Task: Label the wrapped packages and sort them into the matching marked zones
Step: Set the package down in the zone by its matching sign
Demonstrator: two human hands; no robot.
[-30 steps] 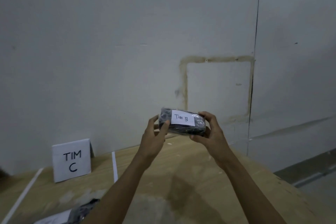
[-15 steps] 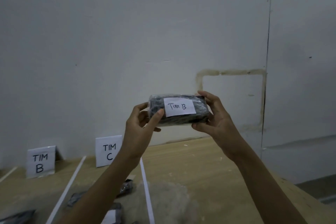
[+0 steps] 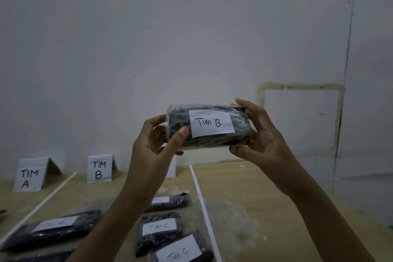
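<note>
I hold a dark, plastic-wrapped package [image 3: 180, 125] up in front of the wall, its white label reading "Tim B" facing me. My left hand [image 3: 155, 144] grips its left end, thumb on the front. My right hand [image 3: 261, 134] grips its right end. On the wooden table below stand folded signs "TIM A" [image 3: 29, 174] and "TIM B" [image 3: 99, 168]. A third sign [image 3: 171, 169] is mostly hidden behind my left arm. Three packages labelled "Tim C" [image 3: 159, 229] lie in the zone under my left arm. A long dark package [image 3: 55, 227] lies in the TIM B zone.
White strips [image 3: 204, 204] on the table [image 3: 265, 198] divide the zones; another strip [image 3: 42, 204] runs between the A and B signs. A crumpled sheet of clear plastic [image 3: 231, 219] lies right of the C zone. A plain wall rises right behind the table.
My view has swung left, bringing the TIM A and TIM B signs and the sorted packages into sight. The package has stayed raised in both hands, drawing closer to me.
</note>
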